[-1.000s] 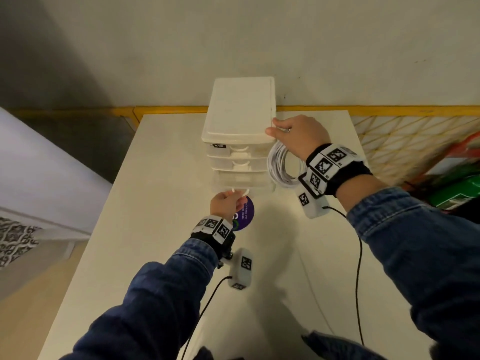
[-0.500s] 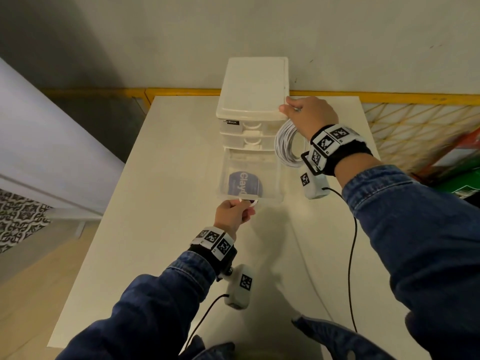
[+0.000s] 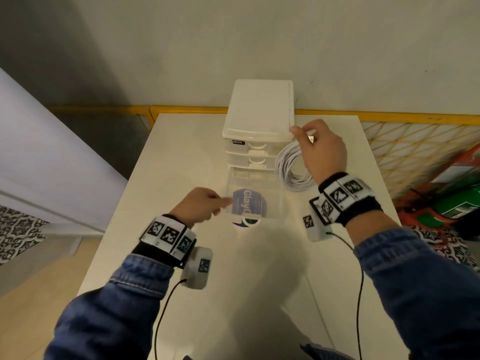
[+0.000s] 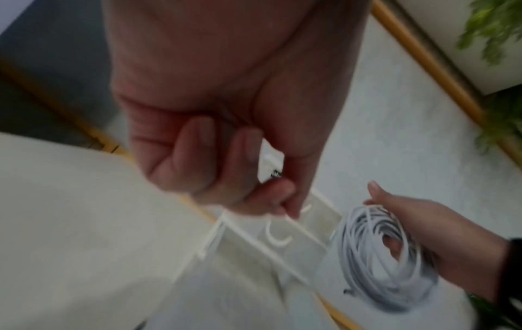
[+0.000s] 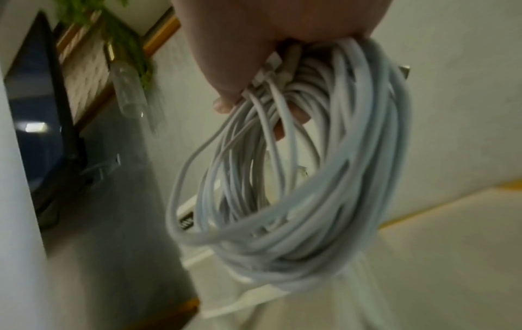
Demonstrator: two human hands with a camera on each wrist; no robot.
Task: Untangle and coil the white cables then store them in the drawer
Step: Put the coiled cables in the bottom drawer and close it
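A white three-drawer unit (image 3: 257, 113) (image 4: 282, 234) stands at the table's far edge. Its clear bottom drawer (image 3: 275, 193) is pulled out toward me. My right hand (image 3: 319, 149) (image 4: 423, 223) (image 5: 268, 33) grips a coil of white cables (image 3: 291, 170) (image 4: 381, 256) (image 5: 282, 201) beside the unit's right side, with the thumb at the lid's front right corner. My left hand (image 3: 205, 203) (image 4: 226, 156) hovers at the drawer's front left corner. Its fingers are curled and I see nothing in them. The wrist views are blurred.
A round purple label (image 3: 246, 203) shows through the drawer's floor and pokes out under its front. The white table (image 3: 181, 152) drops off on the left. A yellow rail runs behind it, and green and red things (image 3: 454, 203) sit on the floor at right.
The left hand pulled the bottom drawer out toward me, then came off its front handle and shifted to the left corner. The right hand kept the coil beside the unit.
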